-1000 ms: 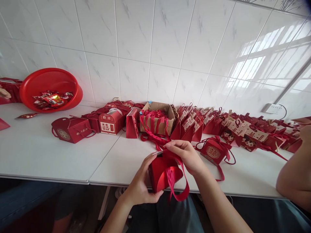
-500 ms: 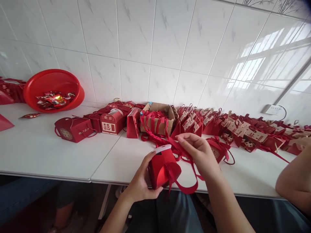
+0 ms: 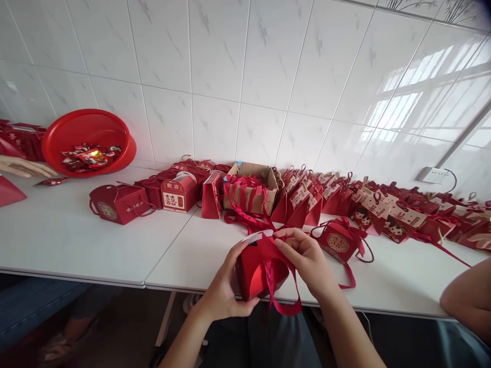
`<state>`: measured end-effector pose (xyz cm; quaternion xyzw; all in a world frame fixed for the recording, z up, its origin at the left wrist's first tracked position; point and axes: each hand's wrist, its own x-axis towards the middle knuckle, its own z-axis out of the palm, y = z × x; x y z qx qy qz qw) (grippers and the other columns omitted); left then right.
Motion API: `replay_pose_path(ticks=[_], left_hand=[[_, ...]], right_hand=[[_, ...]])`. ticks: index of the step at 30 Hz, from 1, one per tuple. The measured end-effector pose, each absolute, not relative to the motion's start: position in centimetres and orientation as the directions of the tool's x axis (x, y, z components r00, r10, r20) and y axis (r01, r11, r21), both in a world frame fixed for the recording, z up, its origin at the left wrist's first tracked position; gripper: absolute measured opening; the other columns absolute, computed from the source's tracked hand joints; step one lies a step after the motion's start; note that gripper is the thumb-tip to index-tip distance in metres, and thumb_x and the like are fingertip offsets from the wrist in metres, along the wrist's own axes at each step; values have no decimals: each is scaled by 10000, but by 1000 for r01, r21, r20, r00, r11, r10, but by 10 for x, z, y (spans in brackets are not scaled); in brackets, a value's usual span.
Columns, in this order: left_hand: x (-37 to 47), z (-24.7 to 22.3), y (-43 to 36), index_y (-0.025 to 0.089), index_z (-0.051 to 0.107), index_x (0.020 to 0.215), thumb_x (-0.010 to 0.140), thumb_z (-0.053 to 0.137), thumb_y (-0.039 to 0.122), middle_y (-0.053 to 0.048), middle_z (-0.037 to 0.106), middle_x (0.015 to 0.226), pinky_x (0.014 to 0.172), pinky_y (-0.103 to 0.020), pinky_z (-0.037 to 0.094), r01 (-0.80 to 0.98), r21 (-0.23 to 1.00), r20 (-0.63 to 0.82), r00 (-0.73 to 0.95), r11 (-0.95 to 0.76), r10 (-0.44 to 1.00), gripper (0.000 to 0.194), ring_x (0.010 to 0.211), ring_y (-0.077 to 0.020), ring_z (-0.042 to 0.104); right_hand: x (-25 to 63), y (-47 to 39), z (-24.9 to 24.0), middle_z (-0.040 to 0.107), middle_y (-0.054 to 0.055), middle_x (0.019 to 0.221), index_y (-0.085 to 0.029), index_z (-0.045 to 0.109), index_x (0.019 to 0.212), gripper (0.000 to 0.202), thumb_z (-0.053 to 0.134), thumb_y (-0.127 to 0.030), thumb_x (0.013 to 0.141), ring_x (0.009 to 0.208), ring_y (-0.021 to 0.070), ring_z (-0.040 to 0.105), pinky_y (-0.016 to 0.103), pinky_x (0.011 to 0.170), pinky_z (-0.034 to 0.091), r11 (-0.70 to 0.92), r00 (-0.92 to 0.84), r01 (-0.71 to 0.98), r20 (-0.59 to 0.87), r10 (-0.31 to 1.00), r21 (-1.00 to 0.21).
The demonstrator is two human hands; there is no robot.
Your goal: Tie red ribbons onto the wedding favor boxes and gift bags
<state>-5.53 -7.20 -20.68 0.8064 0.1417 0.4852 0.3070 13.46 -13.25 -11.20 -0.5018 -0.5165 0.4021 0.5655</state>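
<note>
A small red gift box [image 3: 245, 278] is tilted in front of me over the table's front edge, its white inner flap showing at the top. My left hand [image 3: 224, 291] is wrapped round its left side and underside. At the box's upper right, my right hand [image 3: 309, 258] pinches a red ribbon [image 3: 289, 309], fingertips close to the flap. The ribbon loops down in front of the box, and its lower part hangs loose. More red ribbon trails behind toward an open cardboard box [image 3: 242, 202].
Along the tiled wall stand many red gift boxes [image 3: 295, 204]. A red box with a gold emblem [image 3: 339, 241] lies right of my hands. At left are another red box [image 3: 119, 205], a red basin [image 3: 49, 138] of wrapped sweets, and another person's hand [image 3: 26, 166]. A person's arm [image 3: 468, 291] rests at right.
My right hand has moved left and down with the ribbon, up against the box's top edge. The ribbon loop is narrower now. Another person's hand has come into view at far left.
</note>
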Motion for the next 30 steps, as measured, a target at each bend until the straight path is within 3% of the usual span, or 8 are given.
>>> replay_pose_path(ticks=[9,15,21,25,30], left_hand=[[-55,-205,-73,264,168,1509,635,705,146,-147,265,1529,1120,-618,300,-54,644,681,497,-763,538,1032,1397,-402,298],[-55,-207,-72,258,180,1508,623,714,140,-144,260,1537,1133,-615,283,-62,638,688,494,-768,531,1040,1398,-402,296],[-56,-209,-72,268,178,1508,637,707,156,-136,257,1539,1131,-604,303,-64,638,686,500,-767,529,1025,1409,-398,284],[-56,-209,-72,270,175,1507,644,706,165,-137,255,1538,1129,-612,298,-63,632,690,498,-772,525,1019,1412,-403,277],[-57,-211,-71,259,171,1509,642,709,160,-147,250,1537,1127,-606,305,-55,632,690,495,-773,528,1025,1413,-404,274]], right_hand=[[136,-132,-114,547,-26,621,-192,625,960,385,708,-520,775,531,93,448,218,494,325,195,120,33,198,973,-980],[133,-124,-112,357,-78,540,-185,630,937,388,702,-529,771,494,78,313,221,483,237,222,141,80,232,962,-972],[133,-120,-111,348,-77,551,-185,632,933,354,693,-504,790,517,79,301,225,497,235,273,157,96,285,946,-957],[131,-114,-114,412,-66,555,-173,621,930,378,687,-519,792,513,78,341,223,489,248,277,174,102,291,941,-955],[130,-110,-119,599,5,664,-161,636,914,394,694,-527,780,590,120,517,233,530,371,257,161,111,272,949,-960]])
